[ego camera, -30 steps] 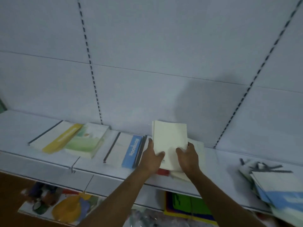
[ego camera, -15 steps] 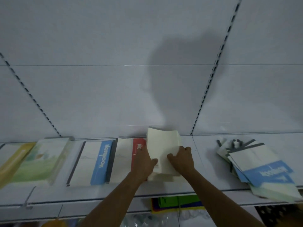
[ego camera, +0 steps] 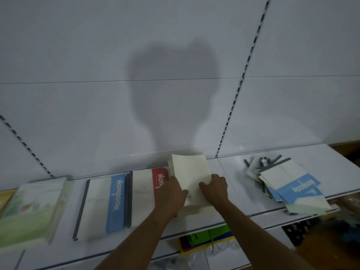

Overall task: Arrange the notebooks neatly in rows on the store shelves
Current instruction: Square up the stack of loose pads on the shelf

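Note:
A cream notebook stack (ego camera: 191, 172) stands tilted on the white shelf (ego camera: 233, 193), its top sheet lifted toward the back wall. My left hand (ego camera: 170, 193) grips its left edge and my right hand (ego camera: 215, 187) grips its right lower edge. Left of it lie flat a red-striped notebook (ego camera: 148, 193), a blue-striped notebook (ego camera: 101, 205) and a green-cover stack (ego camera: 33, 209). At the right, a messy pile of blue-and-white notebooks (ego camera: 286, 184) lies fanned out.
The white back wall (ego camera: 97, 114) has slotted uprights (ego camera: 239, 88) and carries my shadow. Under the shelf edge, green and yellow items (ego camera: 206, 238) sit on a lower level. The shelf's right end (ego camera: 341, 162) stops near a brown floor.
The view has swung right and closer, so the row slid left. Both hands still hold the cream stack, which now stands beside the red-striped notebook.

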The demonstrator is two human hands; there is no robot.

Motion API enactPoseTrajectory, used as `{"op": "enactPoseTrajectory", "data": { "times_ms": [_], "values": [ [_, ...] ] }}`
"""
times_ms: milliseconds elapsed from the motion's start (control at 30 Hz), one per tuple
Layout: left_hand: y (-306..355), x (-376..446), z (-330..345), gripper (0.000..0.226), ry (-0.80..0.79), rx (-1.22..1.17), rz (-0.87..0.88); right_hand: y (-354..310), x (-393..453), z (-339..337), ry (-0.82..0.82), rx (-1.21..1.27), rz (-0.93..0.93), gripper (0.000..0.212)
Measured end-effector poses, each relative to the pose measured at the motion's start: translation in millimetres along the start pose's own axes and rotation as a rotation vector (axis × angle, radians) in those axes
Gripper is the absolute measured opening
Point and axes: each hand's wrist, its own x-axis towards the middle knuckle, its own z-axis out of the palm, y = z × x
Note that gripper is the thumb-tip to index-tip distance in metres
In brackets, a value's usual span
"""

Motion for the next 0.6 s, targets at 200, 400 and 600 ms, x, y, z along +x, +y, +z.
{"op": "enactPoseTrajectory", "data": {
  "times_ms": [200, 400, 600],
  "values": [
    [-0.4, -6.5, 12.7, 0.067, -0.071, -0.111, -0.039, -4.3, 1.3, 3.2, -0.018, 0.044, 0.085, 0.064],
    [2.1, -13.3, 14.2, 0.089, -0.311, -0.265, -0.067, 1.5, 3.2, -6.0, -0.033, 0.093, 0.036, 0.048],
    [-6.0, -10.5, 13.9, 0.09, -0.347, -0.418, -0.102, -2.3, -2.3, -9.3, -0.025, 0.15, 0.069, 0.046]
  ]
}}
